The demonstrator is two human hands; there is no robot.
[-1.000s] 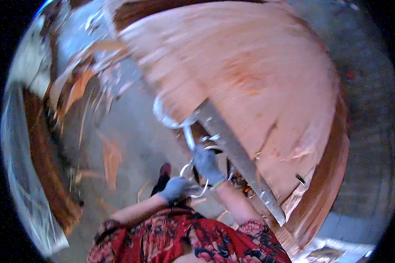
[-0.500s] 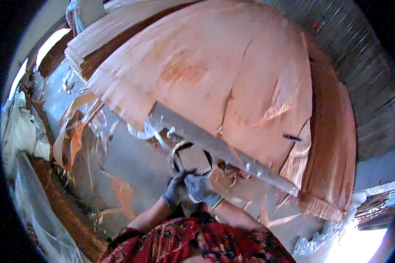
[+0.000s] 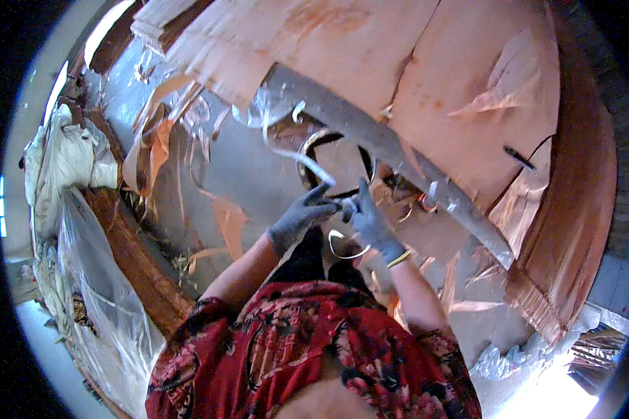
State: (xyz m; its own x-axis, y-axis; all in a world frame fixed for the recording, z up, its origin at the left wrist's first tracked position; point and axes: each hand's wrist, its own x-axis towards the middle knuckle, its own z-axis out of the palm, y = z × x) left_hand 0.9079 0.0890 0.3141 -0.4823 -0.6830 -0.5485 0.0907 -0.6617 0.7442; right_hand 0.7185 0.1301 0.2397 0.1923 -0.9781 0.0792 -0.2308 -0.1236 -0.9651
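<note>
Both hands wear grey gloves and meet low in front of my body. My left hand (image 3: 304, 218) pinches a long white strip (image 3: 290, 151), which runs up to clear plastic at a grey board's edge. My right hand (image 3: 374, 225) is closed at the left fingertips, its index finger pointing up; a pale bit, apparently the same strip, shows between them. A loose white loop hangs below the hands. Just beyond them is a round, shiny-rimmed hoop (image 3: 305, 167) with a pale panel inside. The long grey board (image 3: 398, 146) lies along the near edge of large pinkish wood veneer sheets (image 3: 342, 63).
Torn veneer scraps (image 3: 229, 220) litter the grey floor (image 3: 258, 185). At left are a brown timber beam (image 3: 129, 258), clear plastic sheeting (image 3: 84, 244) and a white sack (image 3: 84, 157). A dark handled tool (image 3: 519, 157) rests on the veneer at right, near a reddish-brown stack (image 3: 573, 174).
The view has tipped down, bringing more of my shirt and the floor into sight. My hands have spread slightly apart at the wrists, and the white strip now runs plainly to my left fingers.
</note>
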